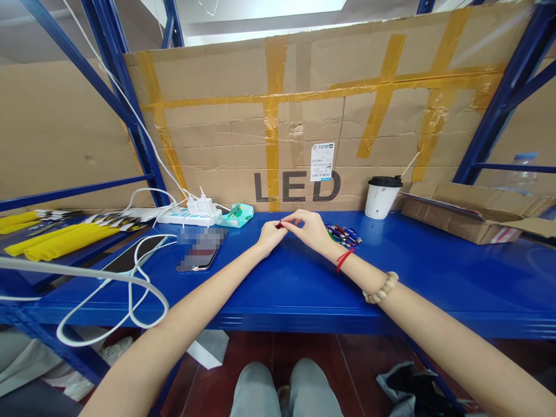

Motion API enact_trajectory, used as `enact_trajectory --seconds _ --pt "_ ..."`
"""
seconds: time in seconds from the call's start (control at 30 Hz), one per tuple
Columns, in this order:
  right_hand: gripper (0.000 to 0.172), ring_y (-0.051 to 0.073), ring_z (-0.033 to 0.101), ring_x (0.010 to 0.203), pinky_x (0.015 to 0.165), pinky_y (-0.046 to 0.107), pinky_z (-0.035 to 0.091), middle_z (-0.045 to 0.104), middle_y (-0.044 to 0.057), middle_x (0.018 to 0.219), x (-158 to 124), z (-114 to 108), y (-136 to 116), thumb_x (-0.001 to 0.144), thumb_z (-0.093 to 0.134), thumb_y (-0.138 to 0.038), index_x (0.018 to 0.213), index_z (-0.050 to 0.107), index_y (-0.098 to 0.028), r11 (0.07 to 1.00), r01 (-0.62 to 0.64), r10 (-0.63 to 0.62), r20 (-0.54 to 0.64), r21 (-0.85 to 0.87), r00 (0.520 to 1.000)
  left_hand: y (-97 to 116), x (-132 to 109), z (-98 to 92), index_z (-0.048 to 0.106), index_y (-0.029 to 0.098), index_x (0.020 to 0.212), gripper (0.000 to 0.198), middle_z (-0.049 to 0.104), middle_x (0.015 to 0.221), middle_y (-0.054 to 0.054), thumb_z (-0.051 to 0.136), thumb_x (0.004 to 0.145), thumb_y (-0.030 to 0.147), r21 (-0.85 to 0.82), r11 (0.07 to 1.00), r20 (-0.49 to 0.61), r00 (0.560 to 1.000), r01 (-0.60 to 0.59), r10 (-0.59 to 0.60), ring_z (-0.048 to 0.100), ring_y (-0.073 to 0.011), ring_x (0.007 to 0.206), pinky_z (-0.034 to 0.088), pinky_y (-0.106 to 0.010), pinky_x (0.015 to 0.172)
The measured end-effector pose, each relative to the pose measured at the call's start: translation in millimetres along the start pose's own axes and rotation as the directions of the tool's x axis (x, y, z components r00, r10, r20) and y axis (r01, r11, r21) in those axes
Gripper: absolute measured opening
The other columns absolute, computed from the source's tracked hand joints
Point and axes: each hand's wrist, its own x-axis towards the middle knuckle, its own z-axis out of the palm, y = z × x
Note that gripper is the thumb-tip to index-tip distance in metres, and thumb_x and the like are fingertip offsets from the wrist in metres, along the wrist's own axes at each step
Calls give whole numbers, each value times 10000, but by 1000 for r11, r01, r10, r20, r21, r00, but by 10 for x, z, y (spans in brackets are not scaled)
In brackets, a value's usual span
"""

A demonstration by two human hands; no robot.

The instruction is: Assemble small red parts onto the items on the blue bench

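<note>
Over the middle of the blue shelf (278,289), my left hand (270,236) is closed round a small dark red object (280,225), which is mostly hidden. The fingertips of my right hand (309,227) pinch at the same object, touching the left hand. Just behind and right of my right wrist lies a small pile of shiny red, blue and green items (345,234), too small to name surely. My right wrist wears a red string and a beaded bracelet.
Left: phones (202,258), looping white cables, a power strip (189,217), a green packet (237,215) and yellow rolled items (72,240). Right: a lidded paper cup (381,198) and an open cardboard box (464,214). A large cardboard sheet (217,139) stands behind.
</note>
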Motion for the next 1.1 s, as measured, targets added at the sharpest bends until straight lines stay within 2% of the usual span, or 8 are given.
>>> enact_trajectory --seconds 0.27,0.53,0.83,1.1 --pt "123 145 611 704 669 262 463 703 39 820 5 6 43 796 644 -264 819 740 -191 999 -49 49 3 3 999 -2 -6 -3 727 125 766 146 707 724 -36 596 709 159 72 997 14 1000 -13 12 601 -188 737 412 -254 662" --pt "104 145 611 695 656 256 469 697 37 797 -3 3 42 773 665 -259 790 744 -194 1000 -13 14 -28 28 1000 -16 17 1 726 123 792 191 715 757 -41 557 702 123 110 994 11 1000 -22 21 610 -194 762 420 -252 670" --pt "137 130 600 688 660 255 459 689 35 856 -3 -10 23 807 618 -260 837 741 -205 997 -80 81 72 -23 994 -48 44 11 714 123 744 173 697 731 -40 557 671 124 130 991 25 999 -35 32 601 -191 758 431 -275 719" --pt "169 108 559 634 627 249 442 682 32 906 1 -15 20 830 573 -274 868 722 -203 998 -69 70 133 -11 989 -74 52 13 705 129 711 148 673 671 -24 577 638 123 78 996 21 999 -35 33 575 -170 693 407 -260 691"
